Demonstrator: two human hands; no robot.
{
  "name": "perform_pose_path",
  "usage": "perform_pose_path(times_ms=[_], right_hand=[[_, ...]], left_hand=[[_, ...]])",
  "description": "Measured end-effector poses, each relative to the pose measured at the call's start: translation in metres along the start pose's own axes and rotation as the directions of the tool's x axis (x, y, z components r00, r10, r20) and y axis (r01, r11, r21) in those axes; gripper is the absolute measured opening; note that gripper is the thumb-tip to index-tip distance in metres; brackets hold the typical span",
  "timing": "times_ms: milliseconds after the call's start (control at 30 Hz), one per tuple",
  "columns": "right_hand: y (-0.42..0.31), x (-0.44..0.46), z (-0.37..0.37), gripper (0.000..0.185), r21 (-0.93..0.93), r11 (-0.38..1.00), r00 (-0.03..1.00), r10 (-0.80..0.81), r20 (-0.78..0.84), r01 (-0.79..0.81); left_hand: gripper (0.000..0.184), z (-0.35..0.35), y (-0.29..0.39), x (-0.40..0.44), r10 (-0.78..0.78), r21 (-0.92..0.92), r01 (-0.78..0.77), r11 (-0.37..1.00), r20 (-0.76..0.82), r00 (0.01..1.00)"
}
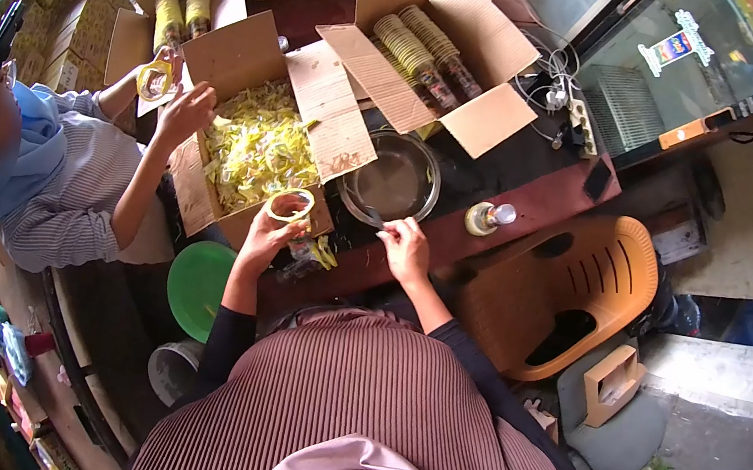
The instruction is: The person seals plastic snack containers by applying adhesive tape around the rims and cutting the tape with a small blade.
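Observation:
My left hand [262, 243] is wrapped around a yellow-rimmed, clear round container [289, 204], its opening tilted upward. Just beside that hand, yellow and clear wrappers [317, 251] hang at the box edge. My right hand [407, 251] pinches a thin grey utensil [373, 217] at the near rim of a metal basin [435, 185]; the utensil's far end is hard to make out. Brownish contents [391, 179] lie in the basin. Left of it, an open cardboard box [198, 175] holds a heap of small yellow packets [261, 149].
At left, a co-worker [93, 185] holds a similar yellow ring-shaped thing [154, 81]. A jar [489, 219] stands near the table edge, by an orange chair [623, 248]. Another open box [504, 56] contains stacked yellow-edged items [420, 46]. A green basin [197, 289] sits below left.

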State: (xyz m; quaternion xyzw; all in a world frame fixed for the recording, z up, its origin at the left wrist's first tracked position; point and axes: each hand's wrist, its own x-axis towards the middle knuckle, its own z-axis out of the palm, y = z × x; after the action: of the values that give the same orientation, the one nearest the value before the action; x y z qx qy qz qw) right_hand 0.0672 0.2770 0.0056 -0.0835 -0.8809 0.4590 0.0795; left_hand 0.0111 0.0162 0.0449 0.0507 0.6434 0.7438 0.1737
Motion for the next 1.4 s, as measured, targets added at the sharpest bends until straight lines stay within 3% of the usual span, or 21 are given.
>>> perform_pose_path(times_ms=[33, 100, 200, 300, 400, 533, 567, 600, 667, 767, 833, 867, 933, 1000, 1067, 1167, 1267, 1300, 1333, 1400], right_hand=[[0.005, -0.002, -0.005, 0.011, 0.002, 1.000, 1.000, 0.015, -0.006, -0.015], [0.018, -0.007, -0.011, 0.012, -0.012, 0.999, 0.999, 0.038, -0.032, -0.038], [0.041, -0.017, -0.013, 0.017, -0.047, 0.988, 0.985, 0.153, 0.081, -0.150], [0.056, -0.028, -0.005, 0.022, -0.080, 0.974, 0.960, 0.221, 0.171, -0.210], [0.071, -0.031, 0.012, 0.024, -0.107, 0.970, 0.963, 0.233, 0.133, -0.220], [0.077, -0.028, 0.026, 0.029, 0.080, 0.984, 0.981, 0.148, 0.126, -0.159], [0.076, -0.027, 0.027, 0.029, -0.108, 0.993, 0.994, 0.056, 0.090, -0.046], [0.069, -0.026, 0.023, 0.029, -0.111, 0.993, 0.994, 0.060, 0.090, -0.050], [0.054, -0.025, 0.015, 0.029, -0.328, 0.945, 1.000, 0.010, 0.010, -0.006], [0.062, -0.023, 0.009, 0.024, -0.221, 0.975, 0.998, 0.026, 0.058, -0.012], [0.062, -0.023, 0.004, 0.021, -0.137, 0.990, 0.995, 0.045, 0.085, -0.033], [0.061, -0.023, 0.002, 0.020, -0.043, 0.997, 0.991, 0.061, 0.116, -0.057], [0.036, -0.017, -0.004, 0.015, -0.090, 0.996, 1.000, -0.026, 0.016, 0.027], [-0.001, -0.016, -0.016, 0.015, 0.209, 0.978, 0.993, 0.038, -0.109, -0.015], [-0.032, -0.015, -0.028, 0.016, 0.202, 0.977, 0.987, -0.031, -0.158, 0.063], [-0.056, -0.012, -0.035, 0.025, 0.228, 0.962, 0.988, -0.153, -0.011, 0.151], [-0.065, -0.013, -0.029, 0.047, 0.032, 0.990, 0.981, -0.142, 0.135, 0.139], [-0.066, -0.014, -0.025, 0.052, -0.051, 0.977, 0.975, -0.201, 0.094, 0.207], [-0.063, -0.015, -0.023, 0.054, -0.098, 0.979, 0.976, -0.164, 0.143, 0.179], [-0.061, -0.012, -0.022, 0.054, 0.024, 0.999, 0.975, -0.046, 0.216, 0.042]], left_hand=[[0.041, 0.005, 0.005, -0.001, -0.075, -0.045, 0.075, 0.996, -0.016, 0.997], [0.050, 0.010, -0.003, 0.004, -0.063, -0.066, 0.063, 0.996, 0.004, 0.998], [0.059, 0.023, 0.000, 0.007, -0.116, -0.097, 0.118, 0.988, 0.027, 0.993], [0.063, 0.033, 0.003, 0.013, -0.047, -0.061, 0.055, 0.997, 0.120, 0.992], [0.066, 0.038, 0.001, 0.017, 0.013, -0.060, 0.000, 0.998, 0.211, 0.977], [0.068, 0.046, -0.004, 0.020, 0.099, -0.031, -0.095, 0.995, 0.250, 0.963], [0.068, 0.047, -0.003, 0.020, 0.097, -0.032, -0.092, 0.995, 0.252, 0.963], [0.067, 0.048, -0.002, 0.021, 0.099, 0.010, -0.104, 0.994, 0.246, 0.964], [0.067, 0.050, -0.005, 0.022, 0.102, 0.043, -0.116, 0.992, 0.244, 0.964], [0.064, 0.050, -0.014, 0.023, 0.085, -0.002, -0.087, 0.996, 0.222, 0.971], [0.060, 0.050, -0.016, 0.023, 0.199, 0.287, -0.271, 0.919, 0.255, 0.946], [0.057, 0.052, -0.017, 0.023, 0.224, 0.333, -0.304, 0.893, 0.256, 0.940], [0.056, 0.061, -0.004, 0.019, 0.193, 0.457, -0.294, 0.839, 0.255, 0.947], [0.056, 0.065, -0.010, 0.015, 0.211, 0.494, -0.305, 0.815, 0.237, 0.948], [0.058, 0.070, -0.015, 0.012, 0.238, 0.611, -0.334, 0.718, 0.235, 0.942], [0.057, 0.079, -0.015, 0.010, 0.288, 0.618, -0.376, 0.690, 0.241, 0.927], [0.055, 0.088, -0.009, 0.009, 0.314, 0.636, -0.399, 0.660, 0.249, 0.916], [0.054, 0.090, -0.009, 0.010, 0.337, 0.669, -0.435, 0.602, 0.281, 0.899], [0.053, 0.093, -0.009, 0.010, 0.357, 0.698, -0.467, 0.543, 0.311, 0.881], [0.052, 0.099, -0.012, 0.008, 0.343, 0.665, -0.441, 0.603, 0.283, 0.896]])
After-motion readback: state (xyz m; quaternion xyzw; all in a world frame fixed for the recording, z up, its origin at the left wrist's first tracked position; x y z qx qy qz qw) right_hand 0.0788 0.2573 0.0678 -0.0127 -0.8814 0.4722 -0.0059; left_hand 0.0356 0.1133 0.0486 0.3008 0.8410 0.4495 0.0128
